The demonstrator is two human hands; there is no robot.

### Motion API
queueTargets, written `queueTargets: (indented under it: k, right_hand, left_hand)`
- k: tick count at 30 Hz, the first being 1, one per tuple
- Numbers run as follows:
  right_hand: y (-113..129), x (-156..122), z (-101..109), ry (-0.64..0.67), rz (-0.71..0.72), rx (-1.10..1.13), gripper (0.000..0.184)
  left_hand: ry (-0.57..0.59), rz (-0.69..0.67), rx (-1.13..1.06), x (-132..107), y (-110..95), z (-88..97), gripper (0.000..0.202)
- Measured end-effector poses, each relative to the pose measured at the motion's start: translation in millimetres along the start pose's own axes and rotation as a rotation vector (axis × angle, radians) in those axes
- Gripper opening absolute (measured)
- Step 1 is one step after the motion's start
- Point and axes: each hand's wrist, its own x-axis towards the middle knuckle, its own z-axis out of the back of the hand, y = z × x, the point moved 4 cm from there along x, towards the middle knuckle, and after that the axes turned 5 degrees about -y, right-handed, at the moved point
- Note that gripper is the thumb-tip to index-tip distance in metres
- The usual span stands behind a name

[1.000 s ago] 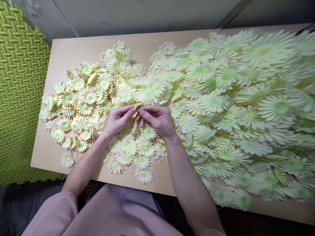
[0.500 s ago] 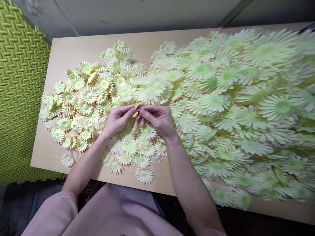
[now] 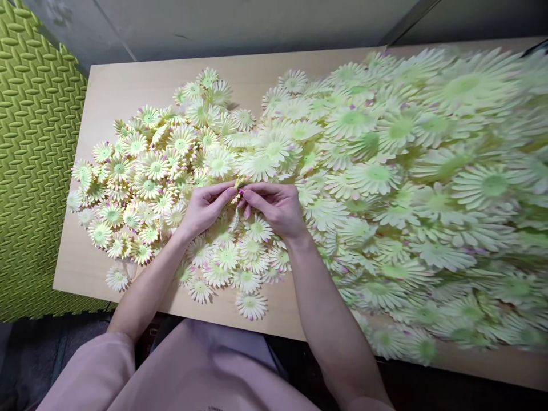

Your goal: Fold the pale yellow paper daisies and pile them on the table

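My left hand (image 3: pixel 208 206) and my right hand (image 3: pixel 276 206) meet over the middle of the flower heap. Thumbs and fingertips of both pinch one artificial flower (image 3: pixel 236 198), seen edge-on, with yellowish petals and a pink-purple tip between the thumbs. Its exact layers are too small to make out. A thin whitish strip (image 3: pixel 234 219) hangs just under the fingers. Below the hands lie loose pale-green daisy-like flower heads (image 3: pixel 226 257). To the left is a pile of smaller-looking, fuller flowers (image 3: pixel 148 187) with pink-tipped petals.
A large heap of flower heads (image 3: pixel 377 177) covers the right side of the wooden table (image 3: pixel 124 85). A green textured foam mat (image 3: pixel 38 171) stands along the left edge. Behind the table rises a grey wall (image 3: pixel 240 25). One single flower (image 3: pixel 251 306) lies near the front edge.
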Motion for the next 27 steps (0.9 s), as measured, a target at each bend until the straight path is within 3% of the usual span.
queueTargets:
  k: [27]
  right_hand:
    - [0.4, 0.2, 0.2, -0.01, -0.013, -0.007, 0.015]
  left_hand:
    - [0.011, 0.003, 0.007, 0.6, -0.1, 0.6, 0.028]
